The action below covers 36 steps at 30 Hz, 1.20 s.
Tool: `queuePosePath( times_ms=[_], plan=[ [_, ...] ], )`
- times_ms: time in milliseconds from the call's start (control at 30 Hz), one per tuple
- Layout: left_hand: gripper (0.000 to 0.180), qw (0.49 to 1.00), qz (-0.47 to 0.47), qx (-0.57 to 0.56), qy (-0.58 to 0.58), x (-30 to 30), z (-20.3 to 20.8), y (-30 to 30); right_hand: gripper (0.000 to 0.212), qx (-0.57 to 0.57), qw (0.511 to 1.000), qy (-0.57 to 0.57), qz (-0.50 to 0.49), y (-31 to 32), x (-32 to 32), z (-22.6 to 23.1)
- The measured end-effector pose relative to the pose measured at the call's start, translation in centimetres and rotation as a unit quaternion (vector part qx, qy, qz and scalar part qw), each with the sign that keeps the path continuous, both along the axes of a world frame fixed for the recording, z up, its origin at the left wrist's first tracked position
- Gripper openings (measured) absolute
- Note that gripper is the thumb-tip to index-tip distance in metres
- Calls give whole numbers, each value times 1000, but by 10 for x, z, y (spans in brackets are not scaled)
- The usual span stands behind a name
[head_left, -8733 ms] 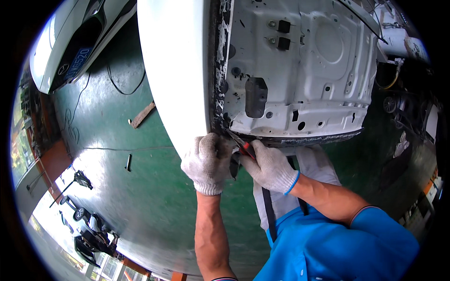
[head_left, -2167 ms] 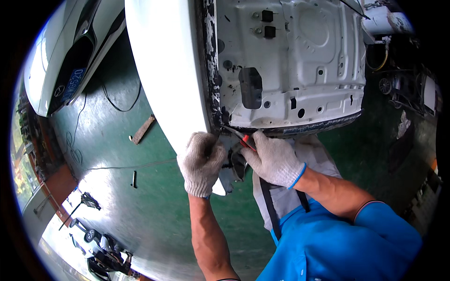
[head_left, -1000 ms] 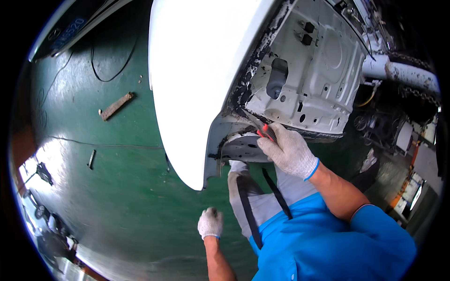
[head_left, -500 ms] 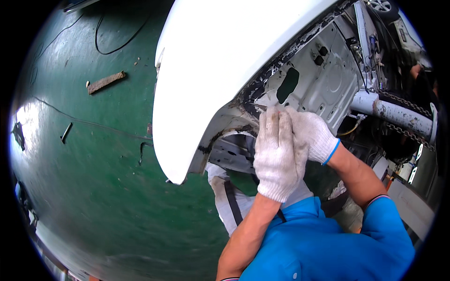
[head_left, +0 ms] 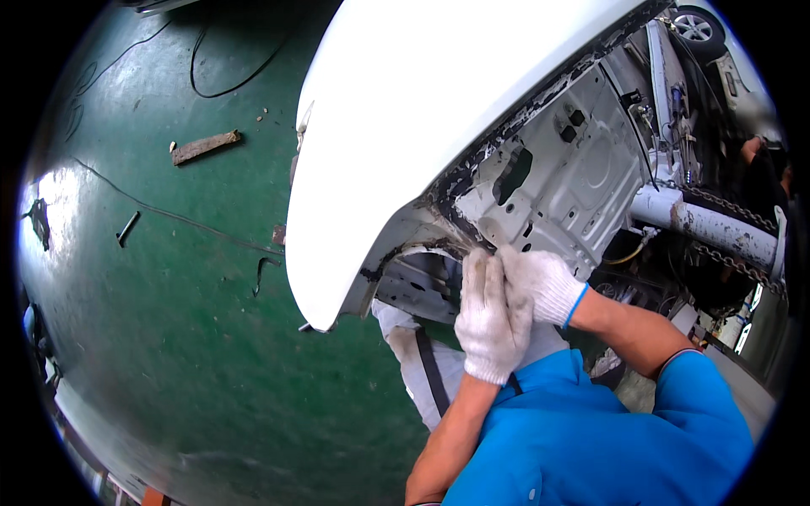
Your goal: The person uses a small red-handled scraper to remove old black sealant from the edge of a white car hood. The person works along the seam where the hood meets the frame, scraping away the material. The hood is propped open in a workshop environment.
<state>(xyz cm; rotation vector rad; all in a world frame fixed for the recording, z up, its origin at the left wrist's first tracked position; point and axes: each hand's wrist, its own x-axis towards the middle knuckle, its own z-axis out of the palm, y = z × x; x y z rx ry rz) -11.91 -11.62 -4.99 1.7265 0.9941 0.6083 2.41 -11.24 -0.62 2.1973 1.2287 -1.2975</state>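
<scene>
Both my hands wear white knit gloves and meet at the lower edge of a car's bare inner metal panel [head_left: 582, 185], beside the wheel arch. My left hand [head_left: 494, 316] has its fingers straight and pressed together, laid against the right. My right hand [head_left: 544, 282], its cuff trimmed blue, is curled in closely beside it. Whatever lies between the hands is hidden by the gloves. The white outer body panel [head_left: 371, 160] is at their upper left. Scraped black and bare patches run along the seam [head_left: 460, 173] between the panels.
On the green floor [head_left: 202, 337] lie a wood strip [head_left: 207, 147], a small metal tool [head_left: 128, 228] and black cables [head_left: 160, 209]. At the right are a grey beam [head_left: 713, 215] with a chain [head_left: 742, 251]. Another person's hand [head_left: 751, 150] shows at the far right.
Both hands, still together, have drawn back down the panel toward me, uncovering more metal below the cutout. My view has shifted slightly.
</scene>
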Motion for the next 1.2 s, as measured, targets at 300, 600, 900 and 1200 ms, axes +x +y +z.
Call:
queuePosePath(
  times_ms=[300, 600, 900, 1200],
  plan=[
    [55, 996, -46, 67, -25, 14, 6, 39, 43, 328, 933, 57, -140, -24, -10, -36],
    [48, 995, -81, 35, -42, -2, -2, 50, 35, 278, 934, 16, -223, -23, -38, -55],
    [46, 992, -113, 40, -27, -12, -4, 56, 35, 335, 905, 13, -261, -30, -63, -71],
    [47, 995, -94, 6, -41, -19, -10, 54, 34, 219, 953, -12, -209, -28, -69, -63]
  ],
)
